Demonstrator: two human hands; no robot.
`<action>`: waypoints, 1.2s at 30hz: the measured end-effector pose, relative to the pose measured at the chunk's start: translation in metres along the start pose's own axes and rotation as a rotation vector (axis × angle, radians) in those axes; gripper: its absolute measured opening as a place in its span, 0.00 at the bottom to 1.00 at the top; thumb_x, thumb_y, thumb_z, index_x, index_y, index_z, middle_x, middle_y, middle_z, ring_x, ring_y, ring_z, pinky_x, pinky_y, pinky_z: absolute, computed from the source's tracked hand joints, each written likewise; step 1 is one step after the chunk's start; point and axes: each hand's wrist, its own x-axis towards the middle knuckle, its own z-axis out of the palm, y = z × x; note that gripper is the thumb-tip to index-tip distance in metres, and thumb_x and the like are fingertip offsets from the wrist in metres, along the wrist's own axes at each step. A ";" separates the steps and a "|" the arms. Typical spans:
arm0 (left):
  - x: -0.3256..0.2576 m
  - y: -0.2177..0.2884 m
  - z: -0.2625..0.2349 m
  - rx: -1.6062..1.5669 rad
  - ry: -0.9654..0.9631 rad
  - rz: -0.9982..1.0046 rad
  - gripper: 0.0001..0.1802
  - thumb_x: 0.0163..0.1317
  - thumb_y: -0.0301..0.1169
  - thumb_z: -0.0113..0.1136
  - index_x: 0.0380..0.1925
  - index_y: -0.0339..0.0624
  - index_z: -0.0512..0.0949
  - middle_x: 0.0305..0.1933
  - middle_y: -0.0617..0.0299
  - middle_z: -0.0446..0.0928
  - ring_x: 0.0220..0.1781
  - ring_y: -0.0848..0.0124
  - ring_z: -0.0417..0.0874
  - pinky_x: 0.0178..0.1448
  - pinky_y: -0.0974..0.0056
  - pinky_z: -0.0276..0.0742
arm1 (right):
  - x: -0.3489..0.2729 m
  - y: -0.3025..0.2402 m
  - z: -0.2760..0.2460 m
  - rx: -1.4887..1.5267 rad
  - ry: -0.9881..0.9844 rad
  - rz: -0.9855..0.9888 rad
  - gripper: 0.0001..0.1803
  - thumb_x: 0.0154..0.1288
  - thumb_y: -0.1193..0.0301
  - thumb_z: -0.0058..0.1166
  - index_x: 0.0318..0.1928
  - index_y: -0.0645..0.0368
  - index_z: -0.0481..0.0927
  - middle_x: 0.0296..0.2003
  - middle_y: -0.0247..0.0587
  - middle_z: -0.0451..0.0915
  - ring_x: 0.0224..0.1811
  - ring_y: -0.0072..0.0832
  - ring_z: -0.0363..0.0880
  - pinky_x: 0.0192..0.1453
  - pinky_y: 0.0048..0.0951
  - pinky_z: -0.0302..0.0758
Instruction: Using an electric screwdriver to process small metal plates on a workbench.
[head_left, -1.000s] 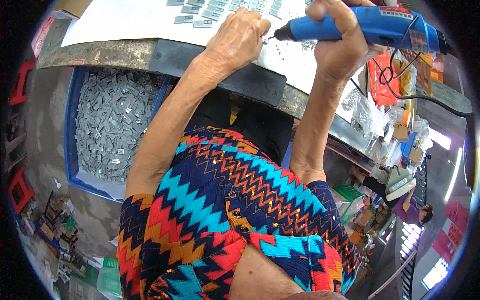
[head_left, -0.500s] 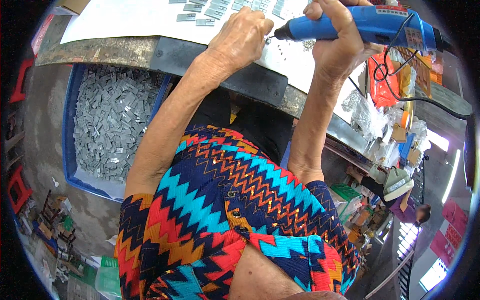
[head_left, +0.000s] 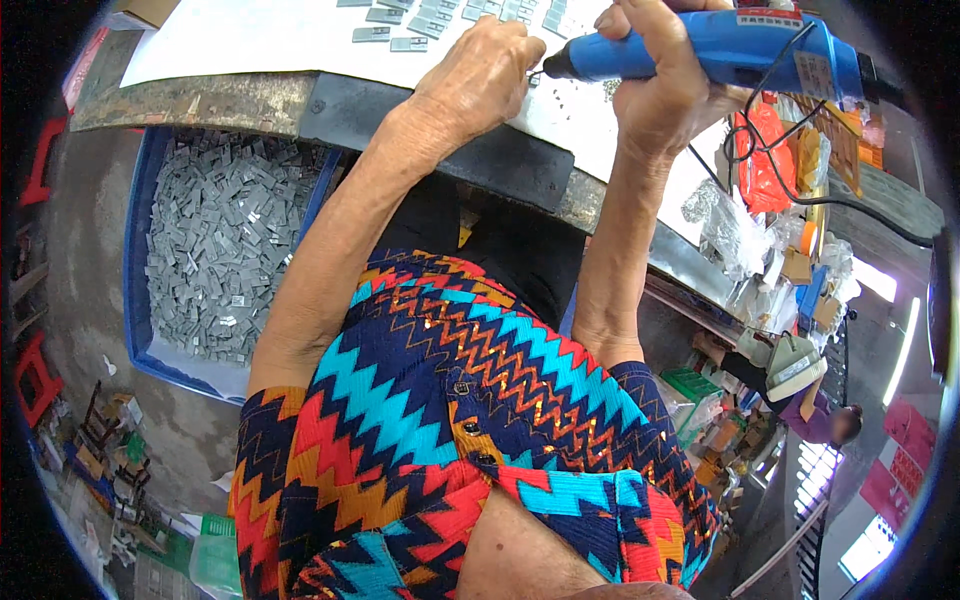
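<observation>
My right hand (head_left: 665, 85) is wrapped round a blue electric screwdriver (head_left: 720, 48) with a black nose, held nearly level with its bit to the left. The bit reaches a small grey piece (head_left: 535, 80) beside the fingers of my left hand (head_left: 480, 75). That hand is closed over the white work surface (head_left: 250, 40), its fingers pinched at the piece, which they mostly hide. Just beyond it, flat grey rectangular parts (head_left: 408, 44) lie in rows. Tiny dark screws (head_left: 563, 100) are scattered under the screwdriver.
A blue bin (head_left: 140, 330) full of grey parts stands below the table's edge on the left. The screwdriver's black cable (head_left: 830, 200) loops to the right, past a red plastic bag (head_left: 765, 160) and clear bags (head_left: 735, 235). Another person (head_left: 805, 415) is far off at right.
My right hand and the screwdriver have shifted slightly left, and the nose sits a little closer to my left fingers. My left hand has stayed almost still.
</observation>
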 end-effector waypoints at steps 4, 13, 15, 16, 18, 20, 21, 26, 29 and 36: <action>0.004 0.005 -0.003 0.075 0.056 0.068 0.03 0.46 0.18 0.56 0.24 0.32 0.77 0.25 0.48 0.75 0.30 0.60 0.78 0.38 0.63 0.78 | -0.003 -0.001 0.002 -0.073 0.033 -0.056 0.07 0.44 0.76 0.55 0.26 0.64 0.72 0.18 0.35 0.71 0.16 0.22 0.71 0.25 0.23 0.72; 0.004 0.003 -0.004 -0.060 0.022 0.013 0.04 0.46 0.18 0.57 0.25 0.31 0.77 0.23 0.48 0.75 0.27 0.59 0.80 0.33 0.63 0.79 | 0.001 -0.008 0.003 -0.018 -0.008 -0.015 0.07 0.43 0.79 0.55 0.25 0.64 0.70 0.17 0.36 0.71 0.15 0.21 0.70 0.21 0.22 0.70; 0.004 0.005 -0.005 -0.102 -0.044 -0.079 0.03 0.46 0.17 0.57 0.24 0.31 0.77 0.23 0.47 0.75 0.26 0.59 0.80 0.32 0.63 0.79 | 0.002 -0.008 0.005 -0.001 -0.028 0.011 0.07 0.43 0.79 0.54 0.25 0.64 0.70 0.17 0.36 0.71 0.14 0.21 0.69 0.21 0.22 0.70; 0.002 0.003 -0.005 -0.098 -0.043 -0.089 0.03 0.46 0.17 0.57 0.24 0.31 0.77 0.23 0.47 0.75 0.26 0.59 0.80 0.32 0.63 0.79 | 0.002 -0.006 0.008 0.010 -0.042 0.028 0.07 0.43 0.79 0.54 0.25 0.64 0.70 0.17 0.36 0.71 0.14 0.21 0.69 0.21 0.21 0.69; 0.002 0.000 -0.005 -0.095 -0.003 -0.073 0.02 0.45 0.17 0.56 0.22 0.30 0.76 0.23 0.47 0.74 0.27 0.58 0.80 0.33 0.62 0.78 | 0.003 -0.004 0.011 0.026 -0.062 0.059 0.07 0.43 0.80 0.54 0.25 0.64 0.70 0.17 0.36 0.71 0.14 0.21 0.69 0.20 0.21 0.69; 0.002 0.002 -0.006 -0.104 -0.037 -0.104 0.02 0.45 0.17 0.56 0.22 0.30 0.75 0.23 0.47 0.75 0.27 0.58 0.80 0.33 0.62 0.78 | 0.005 0.000 0.012 0.036 -0.077 0.090 0.07 0.43 0.80 0.54 0.25 0.63 0.70 0.17 0.36 0.71 0.14 0.21 0.69 0.20 0.21 0.69; 0.003 0.003 -0.008 -0.112 -0.067 -0.129 0.01 0.45 0.17 0.56 0.21 0.31 0.75 0.23 0.47 0.75 0.27 0.57 0.80 0.33 0.61 0.78 | 0.005 0.007 0.004 -0.031 -0.137 0.010 0.08 0.42 0.81 0.54 0.25 0.63 0.69 0.17 0.36 0.71 0.14 0.21 0.69 0.19 0.21 0.68; 0.003 0.005 -0.008 -0.040 -0.027 -0.031 0.02 0.44 0.17 0.58 0.21 0.31 0.75 0.23 0.48 0.75 0.28 0.57 0.80 0.34 0.62 0.78 | 0.009 0.031 0.001 0.639 -0.272 -0.056 0.06 0.41 0.83 0.52 0.23 0.64 0.70 0.17 0.36 0.71 0.14 0.20 0.68 0.18 0.19 0.67; 0.004 0.001 -0.009 -0.046 -0.024 -0.035 0.03 0.44 0.17 0.58 0.21 0.30 0.75 0.23 0.48 0.74 0.27 0.58 0.79 0.35 0.62 0.78 | 0.007 0.007 0.006 -0.074 -0.140 0.047 0.06 0.41 0.83 0.52 0.23 0.64 0.70 0.16 0.36 0.71 0.13 0.20 0.68 0.19 0.20 0.67; -0.001 -0.002 -0.003 -0.091 -0.030 -0.021 0.07 0.44 0.23 0.60 0.25 0.35 0.73 0.26 0.54 0.72 0.33 0.58 0.74 0.40 0.59 0.70 | 0.007 0.012 -0.011 0.483 -0.312 0.029 0.11 0.41 0.83 0.53 0.29 0.63 0.69 0.20 0.39 0.72 0.17 0.22 0.71 0.21 0.21 0.70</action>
